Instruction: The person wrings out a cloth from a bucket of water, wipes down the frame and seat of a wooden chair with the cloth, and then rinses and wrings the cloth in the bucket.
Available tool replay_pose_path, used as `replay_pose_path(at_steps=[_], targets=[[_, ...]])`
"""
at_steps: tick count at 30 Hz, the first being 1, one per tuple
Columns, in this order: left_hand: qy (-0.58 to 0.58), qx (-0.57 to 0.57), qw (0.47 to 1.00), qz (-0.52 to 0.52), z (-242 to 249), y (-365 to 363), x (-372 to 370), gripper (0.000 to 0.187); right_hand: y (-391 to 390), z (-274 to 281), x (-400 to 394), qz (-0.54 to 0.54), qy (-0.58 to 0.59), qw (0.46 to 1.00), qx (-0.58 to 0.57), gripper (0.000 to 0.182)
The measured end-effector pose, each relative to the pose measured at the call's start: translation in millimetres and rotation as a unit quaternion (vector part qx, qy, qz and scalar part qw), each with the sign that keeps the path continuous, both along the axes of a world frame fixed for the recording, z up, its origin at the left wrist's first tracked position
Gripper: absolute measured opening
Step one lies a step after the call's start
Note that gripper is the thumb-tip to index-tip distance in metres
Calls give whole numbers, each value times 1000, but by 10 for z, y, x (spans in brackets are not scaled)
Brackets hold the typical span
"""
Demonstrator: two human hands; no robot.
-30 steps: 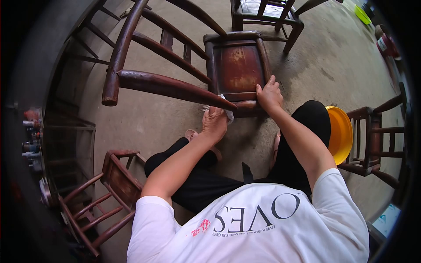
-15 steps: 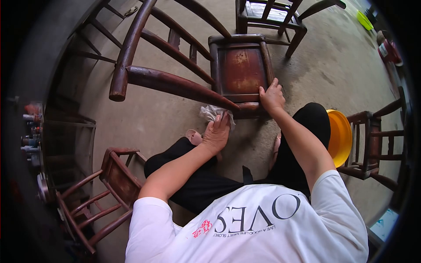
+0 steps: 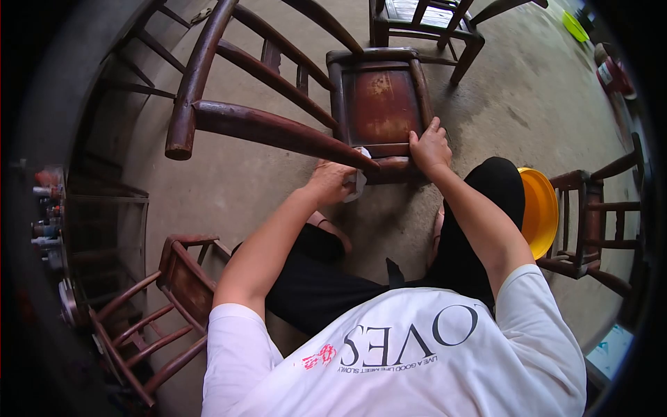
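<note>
A dark reddish-brown wooden chair [image 3: 382, 108] stands before me, its slatted back reaching toward the upper left and its seat panel worn. My left hand [image 3: 332, 182] is closed on a white cloth [image 3: 359, 186], at the near corner where the long back post [image 3: 278, 135] meets the seat. Part of the cloth shows past the fingers and above the post; the rest is hidden. My right hand [image 3: 432, 148] grips the near right corner of the seat, thumb and fingers resting over its frame.
A small wooden chair [image 3: 187, 278] is at lower left, another [image 3: 590, 222] at right beside a yellow basin [image 3: 538, 212]. A further chair [image 3: 427, 31] stands at the top. Bottles [image 3: 48, 208] line the left edge. A bright green container [image 3: 574, 26] lies at upper right.
My left hand has turned and shifted slightly left and up, the cloth now bunched against the post and seat corner. My right hand keeps its place on the seat.
</note>
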State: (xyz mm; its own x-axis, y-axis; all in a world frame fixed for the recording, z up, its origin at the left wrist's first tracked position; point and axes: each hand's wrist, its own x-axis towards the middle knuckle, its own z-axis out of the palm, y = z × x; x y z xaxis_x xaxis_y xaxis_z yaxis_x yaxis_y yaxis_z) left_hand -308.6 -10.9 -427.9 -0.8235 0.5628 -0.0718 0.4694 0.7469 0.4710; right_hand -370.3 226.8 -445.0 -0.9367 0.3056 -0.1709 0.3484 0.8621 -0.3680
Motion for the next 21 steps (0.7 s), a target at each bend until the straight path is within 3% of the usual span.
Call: replay_pose_path(at_steps=[3, 4, 8, 13, 17, 21], targets=[[43, -36, 996, 66, -73, 114, 150, 35, 10, -1, -5, -3, 2, 1000, -2, 71], [136, -18, 988, 64, -99, 148, 220, 27, 14, -1, -6, -3, 5, 1000, -1, 71], [241, -70, 968, 12, -200, 171, 355, 27, 24, -20, 4, -3, 9, 1000, -5, 71], [339, -196, 920, 16, -382, 130, 556, 40, 17, -2, -1, -3, 4, 1000, -16, 71], [318, -219, 922, 23, -398, 171, 535, 43, 35, -47, -10, -3, 10, 1000, -8, 71], [269, -185, 944, -38, -246, 22, 412, 46, 7, -57, -24, -1, 1, 1000, 3, 72]])
